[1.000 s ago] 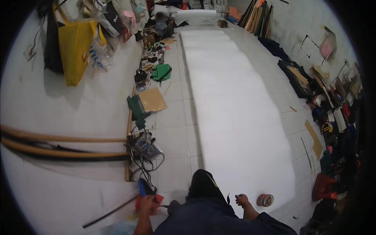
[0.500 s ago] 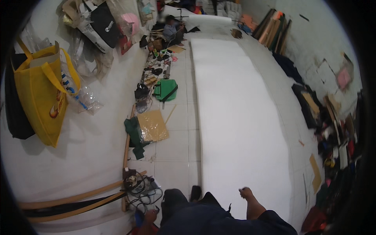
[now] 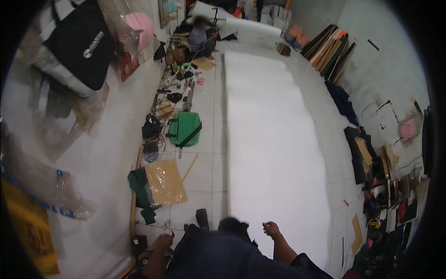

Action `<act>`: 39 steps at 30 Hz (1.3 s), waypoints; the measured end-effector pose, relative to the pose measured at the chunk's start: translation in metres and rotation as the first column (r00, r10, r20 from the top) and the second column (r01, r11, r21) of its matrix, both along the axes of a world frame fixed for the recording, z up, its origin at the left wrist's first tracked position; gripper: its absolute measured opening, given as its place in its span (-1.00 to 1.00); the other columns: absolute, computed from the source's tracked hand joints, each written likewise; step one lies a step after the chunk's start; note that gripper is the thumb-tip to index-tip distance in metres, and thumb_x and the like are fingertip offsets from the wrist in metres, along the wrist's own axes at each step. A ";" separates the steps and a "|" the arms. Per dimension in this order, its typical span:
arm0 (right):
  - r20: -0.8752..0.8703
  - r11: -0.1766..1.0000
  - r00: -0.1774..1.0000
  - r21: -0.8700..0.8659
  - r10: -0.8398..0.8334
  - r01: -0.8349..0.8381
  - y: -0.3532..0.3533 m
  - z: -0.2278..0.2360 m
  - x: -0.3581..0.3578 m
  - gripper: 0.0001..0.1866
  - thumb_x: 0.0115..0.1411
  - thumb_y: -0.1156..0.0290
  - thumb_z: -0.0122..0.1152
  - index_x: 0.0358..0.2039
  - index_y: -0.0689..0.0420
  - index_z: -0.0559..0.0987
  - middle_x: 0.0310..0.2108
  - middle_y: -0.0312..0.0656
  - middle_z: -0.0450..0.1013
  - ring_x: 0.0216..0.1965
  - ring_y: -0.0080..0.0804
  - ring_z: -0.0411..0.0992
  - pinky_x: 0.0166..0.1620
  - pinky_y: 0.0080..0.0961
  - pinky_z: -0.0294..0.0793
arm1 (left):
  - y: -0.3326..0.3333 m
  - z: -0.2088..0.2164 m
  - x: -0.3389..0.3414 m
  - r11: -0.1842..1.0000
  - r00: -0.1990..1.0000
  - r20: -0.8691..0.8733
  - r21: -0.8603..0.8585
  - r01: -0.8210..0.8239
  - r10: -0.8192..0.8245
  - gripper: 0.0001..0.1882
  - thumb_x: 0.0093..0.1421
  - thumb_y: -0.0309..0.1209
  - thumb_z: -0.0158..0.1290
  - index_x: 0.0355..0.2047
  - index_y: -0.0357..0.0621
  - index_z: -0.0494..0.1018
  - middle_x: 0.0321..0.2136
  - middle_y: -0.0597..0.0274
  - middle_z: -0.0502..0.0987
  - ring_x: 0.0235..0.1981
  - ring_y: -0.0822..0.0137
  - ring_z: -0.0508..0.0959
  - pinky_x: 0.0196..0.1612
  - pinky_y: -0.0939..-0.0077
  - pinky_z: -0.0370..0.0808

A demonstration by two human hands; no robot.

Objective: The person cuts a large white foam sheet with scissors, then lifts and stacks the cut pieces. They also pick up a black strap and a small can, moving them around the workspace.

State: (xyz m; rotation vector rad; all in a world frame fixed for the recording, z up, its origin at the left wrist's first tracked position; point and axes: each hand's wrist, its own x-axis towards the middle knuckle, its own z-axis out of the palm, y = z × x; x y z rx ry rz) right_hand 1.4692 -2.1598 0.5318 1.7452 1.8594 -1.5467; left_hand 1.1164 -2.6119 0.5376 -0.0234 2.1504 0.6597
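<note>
A long white sheet (image 3: 274,153) lies along the floor in front of me and to the right. Over its near left part is my right hand (image 3: 271,229), its fingers curled closed; whatever they hold, if anything, is too small to name. To the left of my legs hangs my left hand (image 3: 162,242), closed, with a small dark tip showing at its fingers that I cannot identify. Closest to that hand are dark cloth pieces (image 3: 147,215) and a tan board in clear plastic (image 3: 166,182).
A green bag (image 3: 185,129) and tools (image 3: 174,97) line the left wall. Farther off, a person (image 3: 203,38) sits by a white roll (image 3: 253,26). Bags (image 3: 86,46) hang at left. Leaning rolls (image 3: 331,51) and piled materials (image 3: 395,195) stand along the right wall.
I have moved forward along the sheet; the green bag and tan board appear nearer. Both hands have shifted left in view and stay closed. The yellow bag has slid toward the lower left.
</note>
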 end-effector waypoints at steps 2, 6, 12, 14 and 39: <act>0.039 0.983 0.986 -0.084 -0.161 0.164 -0.007 -0.018 0.042 -0.61 0.21 0.10 0.22 -0.27 0.23 0.52 -0.47 -0.13 0.52 -0.54 -0.41 0.47 -0.51 -0.43 0.47 | 0.035 -0.007 -0.071 0.994 0.995 -0.019 -0.041 0.098 -0.099 -0.65 0.09 -0.22 0.04 -0.52 -0.32 0.56 -0.62 0.04 0.57 -0.51 0.13 0.61 -0.38 0.23 0.49; 0.365 0.878 0.870 -0.219 -0.330 0.425 -0.016 -0.017 0.050 -0.64 0.22 0.11 0.22 -0.35 0.20 0.51 -0.52 -0.14 0.49 -0.57 -0.39 0.47 -0.57 -0.38 0.45 | 0.113 -0.002 -0.191 0.932 0.955 0.008 0.213 -0.292 0.297 -0.73 0.09 -0.31 0.10 -0.40 -0.34 0.54 -0.56 0.10 0.54 -0.50 0.26 0.54 -0.39 0.34 0.47; 0.397 0.810 0.866 -0.370 -0.304 0.454 0.101 -0.032 -0.048 -0.64 0.23 0.07 0.20 -0.41 0.15 0.53 -0.53 -0.18 0.49 -0.57 -0.42 0.45 -0.54 -0.40 0.43 | 0.236 0.006 -0.300 0.957 0.959 -0.029 0.067 -0.281 0.283 -0.71 0.10 -0.31 0.10 -0.37 -0.37 0.53 -0.43 0.01 0.56 -0.35 0.23 0.57 -0.29 0.32 0.49; 0.309 0.834 0.897 -0.361 -0.316 0.418 0.197 -0.037 -0.084 -0.63 0.24 0.05 0.19 -0.43 0.13 0.54 -0.53 -0.20 0.49 -0.57 -0.43 0.44 -0.53 -0.40 0.42 | 0.294 0.008 -0.308 0.989 0.979 -0.139 0.001 -0.148 0.146 -0.69 0.10 -0.28 0.10 -0.33 -0.35 0.54 -0.37 -0.06 0.58 -0.28 0.12 0.59 -0.21 0.26 0.49; 0.094 0.931 0.935 -0.170 0.341 -0.322 0.783 0.014 -0.918 -0.57 0.24 0.08 0.19 -0.12 0.21 0.50 -0.42 -0.21 0.49 -0.48 -0.48 0.45 -0.45 -0.52 0.44 | 0.757 0.025 -0.766 0.864 0.879 0.279 0.223 -0.452 0.387 -0.73 0.21 -0.30 0.00 -0.27 -0.31 0.44 -0.51 0.13 0.47 -0.52 0.33 0.50 -0.43 0.39 0.48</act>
